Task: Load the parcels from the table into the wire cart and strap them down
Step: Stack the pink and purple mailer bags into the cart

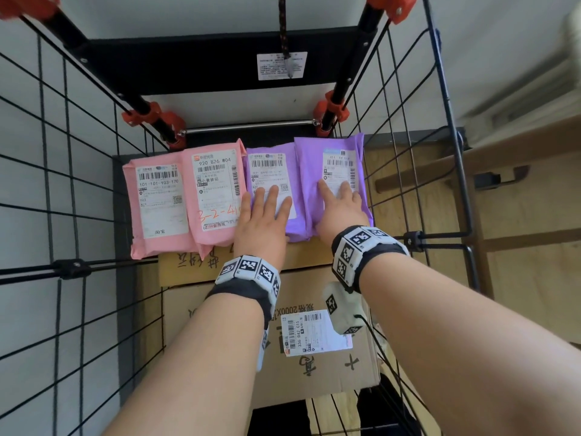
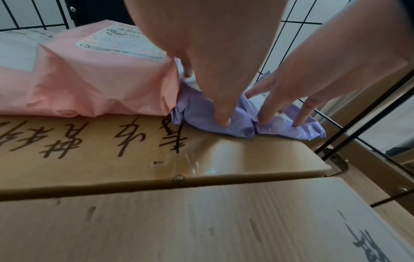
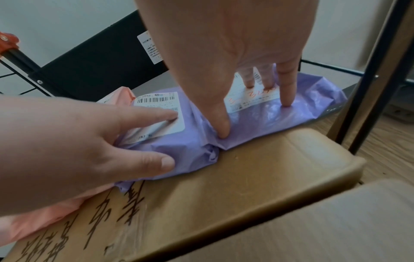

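Pressing the last mailers flat in the cart [image 1: 440,127]

Left hand [image 1: 262,225] and right hand [image 1: 341,209] lie with fingers spread, flat on the two purple mailers [image 1: 306,171] beside the pink mailers [image 1: 185,196], all atop boxes [image 1: 314,366]. Loading looks finished; next, I judge, fetch the bungee cord [image 1: 283,29] and hook it across.

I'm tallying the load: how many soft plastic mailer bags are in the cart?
4, in one row on the cardboard boxes: two pink bags at left, two purple bags at right. Others may be hidden.
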`<action>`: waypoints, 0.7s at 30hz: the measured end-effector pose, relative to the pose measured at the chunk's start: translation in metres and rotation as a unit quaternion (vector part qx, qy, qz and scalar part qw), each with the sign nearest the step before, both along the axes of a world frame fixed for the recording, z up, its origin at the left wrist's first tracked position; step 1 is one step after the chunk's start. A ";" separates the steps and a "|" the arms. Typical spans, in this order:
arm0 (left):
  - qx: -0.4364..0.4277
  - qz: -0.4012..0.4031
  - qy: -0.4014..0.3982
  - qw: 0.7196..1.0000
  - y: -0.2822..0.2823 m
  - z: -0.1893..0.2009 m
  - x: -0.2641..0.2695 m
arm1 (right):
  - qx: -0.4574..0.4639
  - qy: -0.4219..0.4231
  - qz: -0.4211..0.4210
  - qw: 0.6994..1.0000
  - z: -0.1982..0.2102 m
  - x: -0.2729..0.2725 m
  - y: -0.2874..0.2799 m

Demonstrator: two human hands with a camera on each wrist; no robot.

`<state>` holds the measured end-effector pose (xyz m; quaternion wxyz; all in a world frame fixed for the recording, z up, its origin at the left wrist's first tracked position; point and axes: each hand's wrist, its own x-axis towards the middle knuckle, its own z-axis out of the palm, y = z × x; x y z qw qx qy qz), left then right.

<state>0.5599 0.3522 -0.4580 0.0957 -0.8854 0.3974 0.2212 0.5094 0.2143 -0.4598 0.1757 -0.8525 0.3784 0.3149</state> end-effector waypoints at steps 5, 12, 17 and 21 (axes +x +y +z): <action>-0.019 0.009 0.008 1.000 -0.006 0.014 -0.003 | -0.002 -0.028 -0.017 0.999 0.014 -0.009 0.004; -0.039 0.035 0.000 0.999 -0.007 0.056 -0.006 | -0.011 -0.057 -0.036 0.998 0.055 -0.019 0.002; -0.044 0.068 0.000 0.997 0.006 0.106 -0.015 | -0.007 -0.105 -0.030 0.994 0.099 -0.026 0.013; -0.042 0.063 -0.007 0.997 0.009 0.154 -0.029 | 0.006 -0.166 -0.039 0.985 0.144 -0.038 0.019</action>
